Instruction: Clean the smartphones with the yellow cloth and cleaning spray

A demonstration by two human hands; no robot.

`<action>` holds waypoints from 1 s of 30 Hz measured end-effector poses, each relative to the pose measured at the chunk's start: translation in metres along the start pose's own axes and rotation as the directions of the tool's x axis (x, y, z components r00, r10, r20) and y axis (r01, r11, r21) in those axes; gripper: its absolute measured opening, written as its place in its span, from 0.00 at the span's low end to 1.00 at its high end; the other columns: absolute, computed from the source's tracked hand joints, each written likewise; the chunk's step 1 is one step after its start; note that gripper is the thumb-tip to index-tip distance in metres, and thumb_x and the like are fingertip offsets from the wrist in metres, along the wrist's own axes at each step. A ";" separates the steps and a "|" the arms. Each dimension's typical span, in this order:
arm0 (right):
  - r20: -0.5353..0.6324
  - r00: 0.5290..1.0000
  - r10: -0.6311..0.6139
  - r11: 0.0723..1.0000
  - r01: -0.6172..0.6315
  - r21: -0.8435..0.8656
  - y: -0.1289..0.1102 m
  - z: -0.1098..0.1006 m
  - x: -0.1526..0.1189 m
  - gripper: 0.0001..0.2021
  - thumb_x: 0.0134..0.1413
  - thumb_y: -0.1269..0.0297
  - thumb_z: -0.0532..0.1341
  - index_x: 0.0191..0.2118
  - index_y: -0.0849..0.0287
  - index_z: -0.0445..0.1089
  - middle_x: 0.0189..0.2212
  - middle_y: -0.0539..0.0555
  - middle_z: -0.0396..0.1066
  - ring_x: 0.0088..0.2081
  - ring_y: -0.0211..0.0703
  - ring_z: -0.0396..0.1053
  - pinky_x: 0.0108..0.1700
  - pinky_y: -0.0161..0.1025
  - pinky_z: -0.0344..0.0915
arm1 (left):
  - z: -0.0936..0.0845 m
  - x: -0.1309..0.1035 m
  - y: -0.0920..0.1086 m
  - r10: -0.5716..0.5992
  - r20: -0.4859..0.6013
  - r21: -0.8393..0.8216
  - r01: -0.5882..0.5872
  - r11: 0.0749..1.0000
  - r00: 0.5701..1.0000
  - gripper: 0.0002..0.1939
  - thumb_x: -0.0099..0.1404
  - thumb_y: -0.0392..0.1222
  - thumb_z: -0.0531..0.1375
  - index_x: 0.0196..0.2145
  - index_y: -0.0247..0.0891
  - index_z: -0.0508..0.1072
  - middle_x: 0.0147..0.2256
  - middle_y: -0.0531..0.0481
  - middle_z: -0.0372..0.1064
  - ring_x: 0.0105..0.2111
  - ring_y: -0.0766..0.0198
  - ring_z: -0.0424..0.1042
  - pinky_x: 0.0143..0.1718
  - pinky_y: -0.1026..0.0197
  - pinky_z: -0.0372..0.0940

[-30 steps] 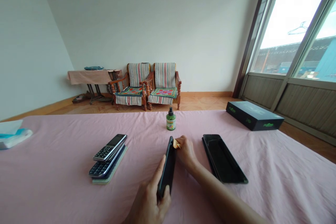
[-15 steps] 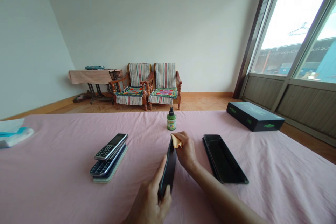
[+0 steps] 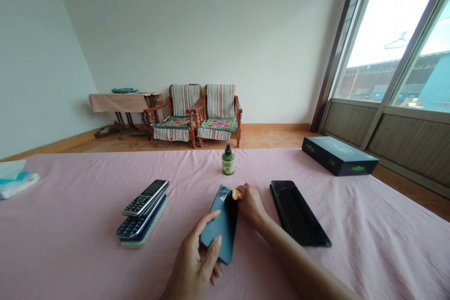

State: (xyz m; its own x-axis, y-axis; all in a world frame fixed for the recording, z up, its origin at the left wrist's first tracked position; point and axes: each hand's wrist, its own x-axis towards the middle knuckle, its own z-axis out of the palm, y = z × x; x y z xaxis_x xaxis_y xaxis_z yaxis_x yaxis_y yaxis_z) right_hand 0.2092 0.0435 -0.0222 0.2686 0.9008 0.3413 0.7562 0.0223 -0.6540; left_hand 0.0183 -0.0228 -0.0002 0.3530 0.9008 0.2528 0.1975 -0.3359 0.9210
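My left hand (image 3: 198, 253) grips a dark blue smartphone (image 3: 218, 234) near its lower end, thumb on the back panel. The phone is tilted, with its camera end pointing away from me. In my right hand (image 3: 250, 204) is a small yellowish cloth (image 3: 237, 194), pinched against the phone's upper right edge. To the left lies a stack of phones, with a keypad phone (image 3: 146, 198) on top. A black tablet-like device (image 3: 298, 213) lies right of my right forearm, seemingly on another dark flat item.
Beyond my hands stands a green spray bottle (image 3: 228, 160). A black box (image 3: 339, 155) sits at the back right of the pink cloth surface (image 3: 77, 211). At the far left is a tissue pack (image 3: 17, 183). Two wooden armchairs (image 3: 220, 110) stand by the wall.
The smartphone has turned from nearly edge-on to show its back panel. My left fingers have shifted on it, and my right hand with the cloth has moved slightly nearer me.
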 end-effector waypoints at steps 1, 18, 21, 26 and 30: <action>0.006 1.000 0.005 1.000 -0.005 -0.004 0.001 -0.002 0.001 0.14 0.37 0.84 0.53 0.24 0.62 0.73 0.23 0.53 0.67 0.26 0.37 0.61 0.28 0.33 0.49 | -0.002 0.003 0.001 -0.048 0.042 -0.061 0.050 0.997 0.998 0.25 0.66 0.52 0.53 0.54 0.32 0.64 0.17 0.55 0.68 0.14 0.64 0.70 0.15 0.67 0.67; -0.057 0.994 0.095 0.992 -0.090 0.087 0.000 -0.009 0.002 0.14 0.43 0.79 0.55 0.29 0.60 0.78 0.26 0.54 0.74 0.29 0.41 0.68 0.29 0.32 0.55 | -0.025 0.020 -0.017 0.381 0.129 0.515 -0.390 0.763 0.916 0.23 0.64 0.54 0.58 0.52 0.38 0.70 0.31 0.48 0.73 0.25 0.64 0.72 0.26 0.68 0.68; -0.110 0.986 0.123 0.988 -0.111 0.108 -0.001 -0.011 0.002 0.12 0.48 0.73 0.57 0.32 0.61 0.78 0.27 0.55 0.74 0.28 0.42 0.68 0.29 0.33 0.56 | -0.028 0.019 -0.014 0.495 0.140 0.670 -0.451 0.590 0.857 0.24 0.67 0.57 0.53 0.50 0.36 0.71 0.27 0.48 0.71 0.25 0.62 0.72 0.25 0.66 0.67; -0.176 0.974 0.144 0.983 -0.120 0.140 -0.001 -0.012 0.002 0.12 0.51 0.64 0.58 0.34 0.61 0.78 0.28 0.56 0.74 0.28 0.43 0.68 0.30 0.34 0.57 | -0.027 0.018 -0.005 0.572 0.170 0.771 -0.470 0.430 0.803 0.25 0.69 0.57 0.48 0.47 0.36 0.73 0.28 0.48 0.66 0.28 0.60 0.71 0.27 0.62 0.68; -0.193 0.971 0.139 0.980 -0.107 0.168 0.000 -0.010 0.001 0.13 0.51 0.61 0.58 0.33 0.61 0.78 0.27 0.57 0.74 0.28 0.44 0.69 0.30 0.35 0.58 | -0.024 0.017 -0.005 0.590 0.162 0.715 -0.506 0.482 0.791 0.20 0.72 0.49 0.47 0.48 0.34 0.70 0.34 0.45 0.68 0.35 0.60 0.72 0.35 0.61 0.69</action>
State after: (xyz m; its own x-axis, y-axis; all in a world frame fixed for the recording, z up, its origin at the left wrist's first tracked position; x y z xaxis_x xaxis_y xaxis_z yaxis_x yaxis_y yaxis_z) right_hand 0.2158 0.0400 -0.0150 0.4811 0.7944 0.3707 0.6122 -0.0017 -0.7907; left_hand 0.0014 0.0007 0.0061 0.5438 0.4696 0.6955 0.5705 -0.8147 0.1040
